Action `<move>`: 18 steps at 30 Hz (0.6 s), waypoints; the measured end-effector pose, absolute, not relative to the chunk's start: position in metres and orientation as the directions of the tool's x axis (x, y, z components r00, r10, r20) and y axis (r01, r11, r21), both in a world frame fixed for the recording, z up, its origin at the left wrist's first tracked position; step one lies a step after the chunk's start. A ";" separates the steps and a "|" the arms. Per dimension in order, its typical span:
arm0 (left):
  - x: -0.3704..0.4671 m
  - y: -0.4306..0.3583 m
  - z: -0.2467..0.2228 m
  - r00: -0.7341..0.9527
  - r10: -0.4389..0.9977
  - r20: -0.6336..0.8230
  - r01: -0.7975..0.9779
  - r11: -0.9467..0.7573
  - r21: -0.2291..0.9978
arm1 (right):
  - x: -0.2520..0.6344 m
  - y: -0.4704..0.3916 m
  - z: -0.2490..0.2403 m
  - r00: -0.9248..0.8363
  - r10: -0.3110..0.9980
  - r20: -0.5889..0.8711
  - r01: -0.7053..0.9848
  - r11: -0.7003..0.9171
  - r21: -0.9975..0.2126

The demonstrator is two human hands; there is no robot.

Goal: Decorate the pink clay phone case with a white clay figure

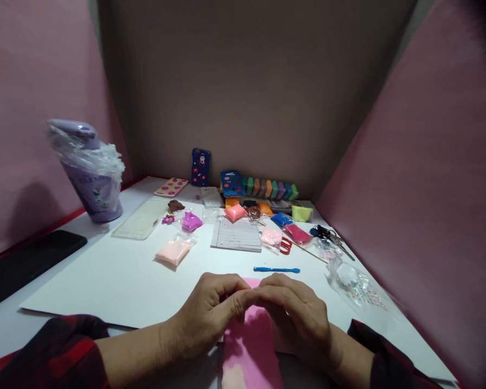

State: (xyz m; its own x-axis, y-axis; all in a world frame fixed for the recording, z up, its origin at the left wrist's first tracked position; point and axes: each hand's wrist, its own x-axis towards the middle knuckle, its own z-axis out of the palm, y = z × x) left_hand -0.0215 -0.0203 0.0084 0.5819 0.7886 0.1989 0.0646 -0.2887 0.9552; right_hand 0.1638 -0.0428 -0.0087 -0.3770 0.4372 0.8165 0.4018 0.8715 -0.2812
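In the head view, a long flat layer of pink clay (253, 346) lies below my hands at the bottom edge, with a paler peach patch near its lower end. A thin rim shows along its left side; the piece beneath is mostly hidden. My left hand (213, 310) is closed at the left of the clay, its fingers curled and its thumb reaching across the top. Bent over the right side is my right hand (297, 313), its fingertips meeting my left thumb. Both hands press on the clay, though most fingertips are hidden. Just beyond them lies a blue modelling tool (276, 269).
Clay packets, such as a peach one (173, 252), surround a small lined notepad (237, 235). Decorated phone cases (201, 167) stand at the back. At left are a purple bottle (93, 183) and black phone (36, 259); at right, keys (340, 246) and a bead bag (360, 286).
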 end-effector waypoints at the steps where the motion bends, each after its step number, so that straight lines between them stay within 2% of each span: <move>1: -0.022 -0.020 0.008 0.578 0.789 0.210 0.070 -0.304 0.950 | 0.164 -0.043 -0.009 -0.382 0.442 0.811 0.403 0.870 -0.285; 6: -0.022 -0.020 0.009 0.552 0.802 0.226 0.070 -0.315 0.947 | 0.163 -0.042 -0.010 -0.365 0.464 0.807 0.447 0.848 -0.285; 18: -0.020 -0.021 0.008 0.513 0.831 0.213 0.044 -0.273 0.961 | 0.163 -0.044 -0.009 -0.376 0.440 0.815 0.407 0.869 -0.281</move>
